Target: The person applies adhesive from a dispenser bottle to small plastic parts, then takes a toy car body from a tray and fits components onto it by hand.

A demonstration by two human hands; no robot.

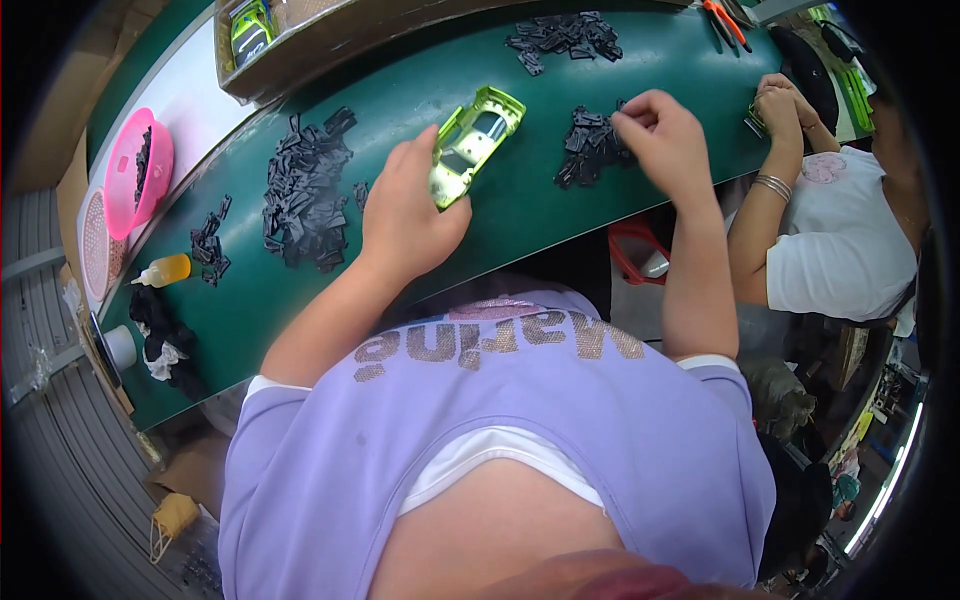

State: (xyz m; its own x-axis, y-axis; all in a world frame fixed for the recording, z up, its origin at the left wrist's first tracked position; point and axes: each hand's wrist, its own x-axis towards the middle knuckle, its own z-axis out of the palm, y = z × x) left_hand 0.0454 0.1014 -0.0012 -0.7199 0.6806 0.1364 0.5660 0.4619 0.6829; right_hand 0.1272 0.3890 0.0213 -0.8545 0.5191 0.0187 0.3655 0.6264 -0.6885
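The left hand is closed around the near end and left side of a bright green toy car, thumb and fingers on either side, with the body jutting forward and right out of the grip, above the green table. The right hand, well to its right, curls its fingertips toward the thumb at a pile of black pieces, partly covering it; whether they pinch a piece I cannot tell. Left of the left hand lies a larger black heap, with a pink basket and an amber bottle farther out. Beyond the grip stands a cardboard box; right of the right hand, a co-worker's hands.
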